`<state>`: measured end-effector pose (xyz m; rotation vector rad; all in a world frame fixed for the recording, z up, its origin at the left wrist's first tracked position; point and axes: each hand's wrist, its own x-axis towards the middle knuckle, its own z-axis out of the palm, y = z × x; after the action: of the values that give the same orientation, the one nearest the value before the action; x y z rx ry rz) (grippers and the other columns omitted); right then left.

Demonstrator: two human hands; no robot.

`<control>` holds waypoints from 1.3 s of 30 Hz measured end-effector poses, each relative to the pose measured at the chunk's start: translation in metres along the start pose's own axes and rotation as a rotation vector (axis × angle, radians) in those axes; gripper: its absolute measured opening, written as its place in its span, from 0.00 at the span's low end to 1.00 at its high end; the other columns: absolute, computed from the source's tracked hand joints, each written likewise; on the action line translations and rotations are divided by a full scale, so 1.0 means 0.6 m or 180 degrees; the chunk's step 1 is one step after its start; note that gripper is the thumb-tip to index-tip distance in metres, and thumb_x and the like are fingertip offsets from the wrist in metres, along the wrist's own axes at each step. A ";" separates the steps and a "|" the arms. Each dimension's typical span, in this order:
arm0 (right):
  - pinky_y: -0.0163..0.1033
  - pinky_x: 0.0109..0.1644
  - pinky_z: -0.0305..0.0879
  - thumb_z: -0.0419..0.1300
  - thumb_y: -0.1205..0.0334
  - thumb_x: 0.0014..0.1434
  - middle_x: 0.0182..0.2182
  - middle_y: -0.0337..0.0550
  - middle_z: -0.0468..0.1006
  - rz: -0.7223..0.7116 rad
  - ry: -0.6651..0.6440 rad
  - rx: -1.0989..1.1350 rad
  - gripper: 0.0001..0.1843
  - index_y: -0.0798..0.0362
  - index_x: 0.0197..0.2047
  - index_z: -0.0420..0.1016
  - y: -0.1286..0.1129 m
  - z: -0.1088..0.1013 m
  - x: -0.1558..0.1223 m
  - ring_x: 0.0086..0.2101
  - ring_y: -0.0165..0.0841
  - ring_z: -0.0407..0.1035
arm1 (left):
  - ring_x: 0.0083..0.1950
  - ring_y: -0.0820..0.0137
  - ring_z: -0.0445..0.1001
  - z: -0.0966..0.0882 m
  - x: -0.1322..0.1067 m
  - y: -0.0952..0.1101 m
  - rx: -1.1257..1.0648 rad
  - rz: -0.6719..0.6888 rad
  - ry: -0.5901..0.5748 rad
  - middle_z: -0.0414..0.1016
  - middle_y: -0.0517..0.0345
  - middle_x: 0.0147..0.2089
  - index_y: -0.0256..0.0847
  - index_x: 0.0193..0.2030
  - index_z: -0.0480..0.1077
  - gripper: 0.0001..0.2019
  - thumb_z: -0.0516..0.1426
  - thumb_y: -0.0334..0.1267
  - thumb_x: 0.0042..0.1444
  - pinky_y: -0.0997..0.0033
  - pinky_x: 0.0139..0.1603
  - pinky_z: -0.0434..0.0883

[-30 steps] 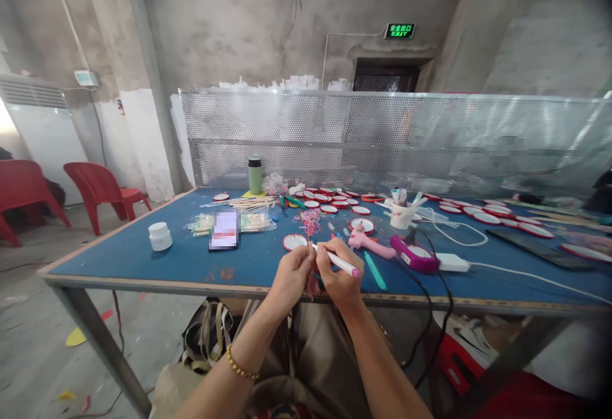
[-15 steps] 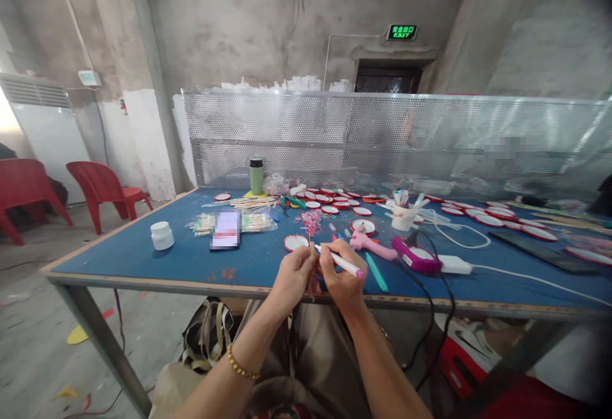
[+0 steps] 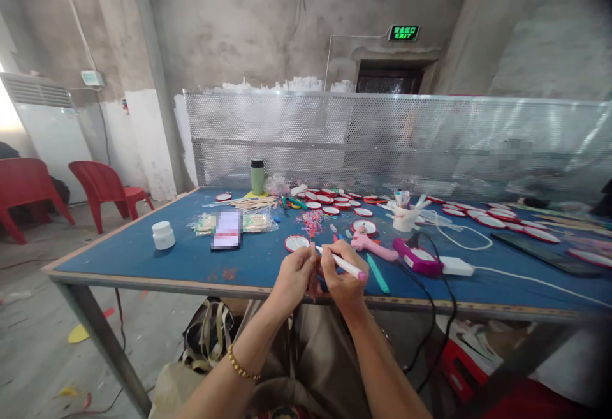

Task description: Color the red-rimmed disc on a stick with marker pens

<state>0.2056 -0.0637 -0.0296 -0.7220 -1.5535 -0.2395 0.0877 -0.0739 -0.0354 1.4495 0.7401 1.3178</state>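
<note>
Near the table's front edge, my left hand [image 3: 295, 277] is closed on a thin flat stick [image 3: 312, 238] with a reddish tip, held upright. My right hand [image 3: 345, 279] grips a white marker [image 3: 348, 267] with a pink end, like a pen. The marker's tip points left and lies close to the stick; whether they touch I cannot tell. Just behind my left hand lies a round white disc with a red rim [image 3: 296, 242]. Beyond it is a pile of small colourful bands [image 3: 312, 220]. A teal marker [image 3: 378, 273] lies to the right of my right hand.
A pink glue gun [image 3: 373, 245] and purple power strip [image 3: 419, 257] with cables lie to the right. Behind them stands a white cup of pens [image 3: 404, 216]. On the left are a white jar [image 3: 163, 235], a phone [image 3: 226, 230] and packed sticks [image 3: 261, 221]. A green bottle [image 3: 257, 178] stands behind.
The whole view has shifted very slightly. Both hands keep the same hold on the stick and the marker, in nearly the same place.
</note>
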 end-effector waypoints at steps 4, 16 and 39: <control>0.34 0.30 0.64 0.56 0.67 0.64 0.24 0.38 0.73 -0.0125 -0.0069 0.0096 0.09 0.52 0.31 0.71 -0.002 0.001 0.003 0.24 0.29 0.68 | 0.16 0.73 0.65 0.000 0.000 0.000 0.0006 -0.0013 0.0013 0.66 0.65 0.16 0.41 0.32 0.63 0.16 0.55 0.53 0.60 0.76 0.16 0.62; 0.34 0.30 0.64 0.57 0.69 0.63 0.24 0.37 0.72 -0.0126 -0.0050 0.0091 0.08 0.52 0.31 0.71 -0.001 0.001 0.001 0.24 0.28 0.67 | 0.16 0.74 0.65 0.001 0.001 -0.002 -0.0004 -0.0013 0.0029 0.66 0.65 0.16 0.41 0.32 0.63 0.16 0.55 0.53 0.60 0.77 0.16 0.62; 0.33 0.29 0.63 0.57 0.69 0.63 0.24 0.36 0.71 -0.0117 0.0072 0.0129 0.08 0.52 0.32 0.71 -0.002 0.000 0.006 0.23 0.27 0.66 | 0.14 0.74 0.65 0.001 0.003 -0.003 0.0023 -0.0006 0.0005 0.67 0.65 0.15 0.41 0.32 0.62 0.15 0.54 0.51 0.59 0.77 0.15 0.61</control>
<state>0.2052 -0.0636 -0.0257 -0.6576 -1.5468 -0.2420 0.0890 -0.0721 -0.0365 1.4533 0.7477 1.3163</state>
